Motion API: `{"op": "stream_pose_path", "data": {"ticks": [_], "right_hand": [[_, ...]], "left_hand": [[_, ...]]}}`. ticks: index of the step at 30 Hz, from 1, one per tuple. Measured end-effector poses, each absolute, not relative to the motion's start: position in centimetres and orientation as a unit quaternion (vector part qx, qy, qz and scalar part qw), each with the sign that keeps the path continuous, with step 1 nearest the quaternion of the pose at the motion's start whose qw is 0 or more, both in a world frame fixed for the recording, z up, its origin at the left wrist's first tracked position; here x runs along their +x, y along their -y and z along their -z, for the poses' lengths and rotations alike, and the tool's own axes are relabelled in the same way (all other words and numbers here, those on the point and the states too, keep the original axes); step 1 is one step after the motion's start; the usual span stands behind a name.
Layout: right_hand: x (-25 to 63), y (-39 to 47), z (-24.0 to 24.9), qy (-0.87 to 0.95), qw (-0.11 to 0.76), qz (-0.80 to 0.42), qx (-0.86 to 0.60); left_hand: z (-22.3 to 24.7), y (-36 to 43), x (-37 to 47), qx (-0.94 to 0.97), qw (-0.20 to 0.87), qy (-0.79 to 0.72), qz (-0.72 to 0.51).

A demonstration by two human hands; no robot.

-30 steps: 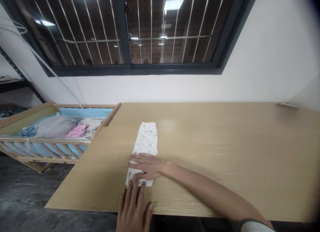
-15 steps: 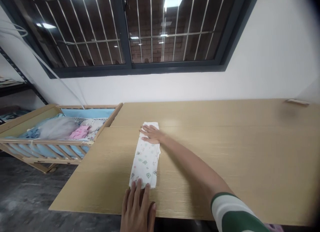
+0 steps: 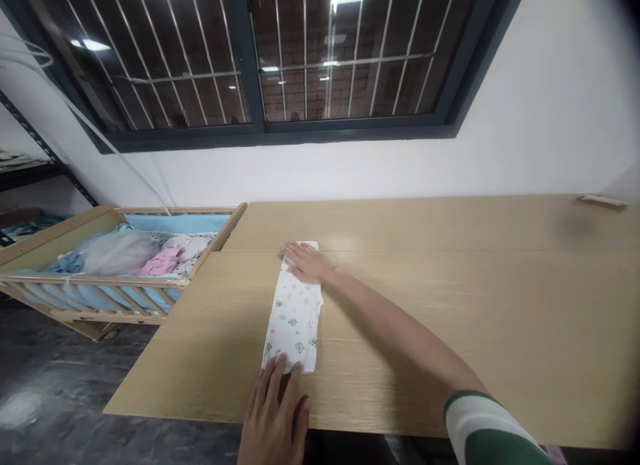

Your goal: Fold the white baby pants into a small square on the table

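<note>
A white printed cloth (image 3: pixel 293 313), folded into a long narrow strip, lies on the wooden table (image 3: pixel 450 298), running away from me. My left hand (image 3: pixel 275 418) lies flat at the table's near edge, fingertips pressing the cloth's near end. My right hand (image 3: pixel 306 263) is stretched forward and rests flat on the far end of the strip, fingers spread. Neither hand grips anything.
A wooden baby crib (image 3: pixel 107 268) with blue lining stands to the left of the table, holding pink, white and grey clothes. A small flat object (image 3: pixel 603 200) lies at the table's far right. A barred window and white wall are behind.
My right hand slid along the cloth from its near end to its far end, smoothing it. My left hand stayed pressing the near end.
</note>
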State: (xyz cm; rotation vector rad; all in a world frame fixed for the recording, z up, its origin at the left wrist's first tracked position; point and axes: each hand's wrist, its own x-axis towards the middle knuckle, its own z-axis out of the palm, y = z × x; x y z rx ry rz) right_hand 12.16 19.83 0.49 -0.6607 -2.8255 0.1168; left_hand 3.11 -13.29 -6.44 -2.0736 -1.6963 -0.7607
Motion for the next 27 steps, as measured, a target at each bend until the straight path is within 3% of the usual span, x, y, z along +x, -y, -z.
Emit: {"op": "stream_pose_path", "data": {"ticks": [6,13,27], "right_hand": [[16.4,-8.9,-2.9,0.973,0.117,-0.092,-0.179],[22.5,1.3,-1.6,0.969,0.124,-0.148,-0.151],[26.0,8.1,-1.7,0.957,0.120,-0.146,-0.222]], "left_hand": [[4.3,12.7,-0.4,-0.749,0.053,0.585,0.306],[3.5,13.7,-1.9,-0.778,0.039,0.548,0.305],[3.3,16.2,-1.2,-0.853,0.004,0.415,0.317]]}}
